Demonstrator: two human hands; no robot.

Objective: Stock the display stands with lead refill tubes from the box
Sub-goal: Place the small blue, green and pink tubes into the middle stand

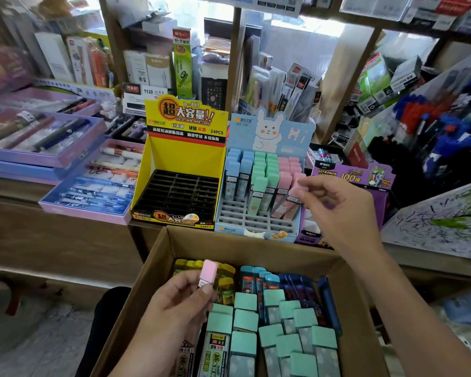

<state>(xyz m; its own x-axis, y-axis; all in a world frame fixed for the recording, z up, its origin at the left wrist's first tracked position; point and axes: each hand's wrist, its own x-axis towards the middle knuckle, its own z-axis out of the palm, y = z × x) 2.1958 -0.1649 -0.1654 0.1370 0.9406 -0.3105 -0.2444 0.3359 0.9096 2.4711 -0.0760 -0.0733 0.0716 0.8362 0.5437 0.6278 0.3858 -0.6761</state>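
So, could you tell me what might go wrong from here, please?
The pink-capped tube in the right hand tilts over the blue bunny stand; it might miss its slot or nudge neighbouring pink tubes. The left hand pinches a second pink-capped tube near its cap above the cardboard box; that grip could drop it among the green-capped tubes.

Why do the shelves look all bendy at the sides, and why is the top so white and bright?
Head view: the wide-angle lens bows the brown wooden shelf posts near the edges; daylight behind the shelves burns out to white patches at the top; the top left corner is blurry, while the yellow cardboard display stand in the middle is sharp.
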